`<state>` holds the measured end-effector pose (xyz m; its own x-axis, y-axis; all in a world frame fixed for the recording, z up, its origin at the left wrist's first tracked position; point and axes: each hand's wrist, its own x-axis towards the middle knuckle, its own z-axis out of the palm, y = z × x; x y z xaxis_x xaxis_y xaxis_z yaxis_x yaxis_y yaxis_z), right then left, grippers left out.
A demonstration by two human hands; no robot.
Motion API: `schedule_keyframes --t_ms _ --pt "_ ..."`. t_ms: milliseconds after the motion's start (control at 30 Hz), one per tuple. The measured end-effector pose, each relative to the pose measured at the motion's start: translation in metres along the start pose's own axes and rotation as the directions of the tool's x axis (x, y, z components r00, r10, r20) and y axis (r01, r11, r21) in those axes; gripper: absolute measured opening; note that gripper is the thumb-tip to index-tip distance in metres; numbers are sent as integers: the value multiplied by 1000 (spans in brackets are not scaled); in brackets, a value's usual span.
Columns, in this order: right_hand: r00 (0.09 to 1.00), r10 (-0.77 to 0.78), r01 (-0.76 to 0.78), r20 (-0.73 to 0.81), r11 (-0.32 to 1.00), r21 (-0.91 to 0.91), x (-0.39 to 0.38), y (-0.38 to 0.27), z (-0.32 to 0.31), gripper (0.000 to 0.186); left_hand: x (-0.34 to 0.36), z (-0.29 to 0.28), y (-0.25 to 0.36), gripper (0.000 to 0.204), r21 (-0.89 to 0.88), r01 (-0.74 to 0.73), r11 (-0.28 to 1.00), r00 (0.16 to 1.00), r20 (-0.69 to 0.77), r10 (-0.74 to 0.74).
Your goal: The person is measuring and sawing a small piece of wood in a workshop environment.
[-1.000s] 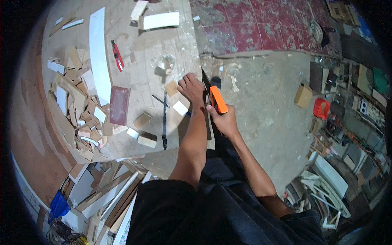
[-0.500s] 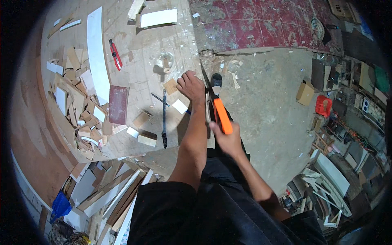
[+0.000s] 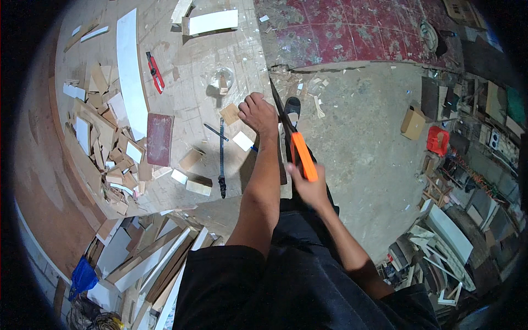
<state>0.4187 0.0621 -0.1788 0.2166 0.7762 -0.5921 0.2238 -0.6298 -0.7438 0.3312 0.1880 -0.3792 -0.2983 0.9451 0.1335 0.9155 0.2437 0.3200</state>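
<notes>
Your right hand (image 3: 309, 186) is curled around the orange saw (image 3: 300, 147) at the right edge of the desk (image 3: 187, 121), your left hand (image 3: 258, 114) rests palm down beside it, maybe pinching something, I cannot tell, and the top-right box (image 3: 465, 15) has dark print.

Bare table (image 3: 248, 58) left a lane toward 12 o'clock from the left hand (image 3: 259, 114), while a saw blade (image 3: 280, 103) barred 2 o'clock, a black bar (image 3: 222, 151) 8, piled wood scraps (image 3: 102, 125) 9.
</notes>
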Motion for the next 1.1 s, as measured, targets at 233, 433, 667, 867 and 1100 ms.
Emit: schedule_keyframes --t_ms 233,433,667,867,1100 --pt "997 -72 72 0 994 -83 -24 -13 0 35 -6 8 -7 16 63 -11 998 1000 -20 12" --pt "998 -50 51 -44 998 30 39 21 15 39 -11 7 1 16 25 -3 1000 1000 10 3" --pt "991 -123 122 46 992 28 48 37 2 35 -4 -3 0 19 82 -120 989 990 91 112" --pt "988 -155 155 15 987 39 48 39 6 35 6 -2 0 26 -22 -278 960 955 97 279" --pt "994 -97 103 -54 988 111 36 35 15 38 -4 3 3 25 -46 -154 987 988 -18 153"
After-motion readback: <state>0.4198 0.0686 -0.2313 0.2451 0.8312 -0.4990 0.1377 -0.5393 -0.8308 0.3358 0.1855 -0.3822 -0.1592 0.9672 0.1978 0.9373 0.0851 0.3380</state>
